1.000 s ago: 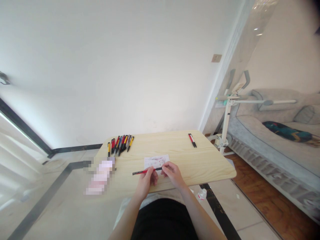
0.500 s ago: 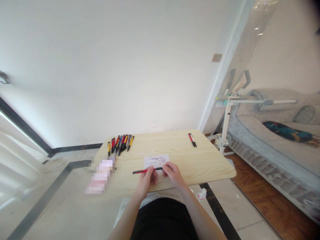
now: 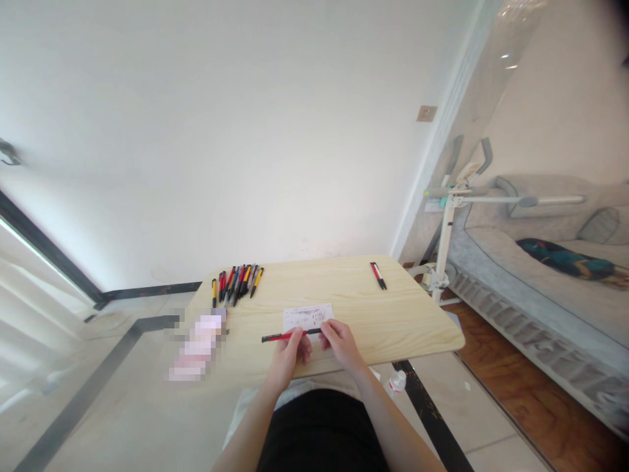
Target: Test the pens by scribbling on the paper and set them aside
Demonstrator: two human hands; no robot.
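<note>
A red and black pen [image 3: 280, 337] lies level between my two hands, above the near part of the table [image 3: 403, 328]. My left hand [image 3: 293, 351] pinches its red barrel, with the clip end pointing left. The thumb and fingers of my right hand [image 3: 337, 337] close on the black tip end. Just behind the pen is a white paper [image 3: 307, 314] with scribbled marks, its near part covered by my hands.
Several pens [image 3: 238, 283] in red, yellow, blue and black lie bunched at the back left. Two pens [image 3: 378, 275] lie side by side at the back right. A pixelated pinkish patch [image 3: 199, 347] covers the left edge. A clear bottle [image 3: 397, 381] stands below the table's near edge.
Both hands keep hold of the pen and have barely moved. The pen and my right hand have shifted very slightly to the right.
</note>
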